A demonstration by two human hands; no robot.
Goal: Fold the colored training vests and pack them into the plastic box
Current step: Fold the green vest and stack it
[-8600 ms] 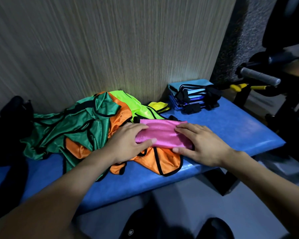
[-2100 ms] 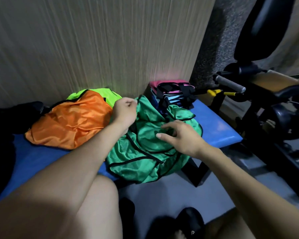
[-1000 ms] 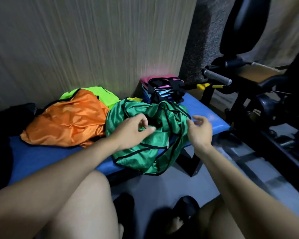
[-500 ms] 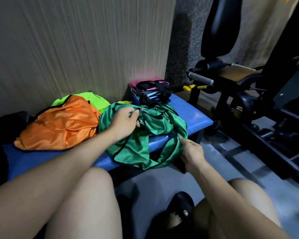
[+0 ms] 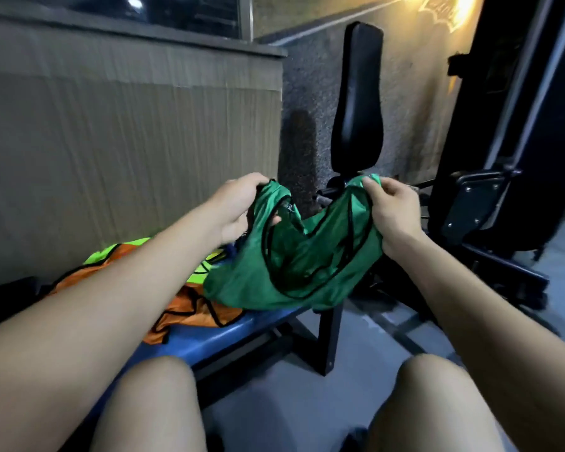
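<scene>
Head: green vest (image 5: 294, 265) between both hands

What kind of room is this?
Probably a gym. There's a blue padded bench, a black exercise machine with a tall padded backrest, and shiny coloured training vests, like the green one being held.

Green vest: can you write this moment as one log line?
step: unfolding | green vest: lifted above blue bench | left hand: grips | right hand: grips
</scene>
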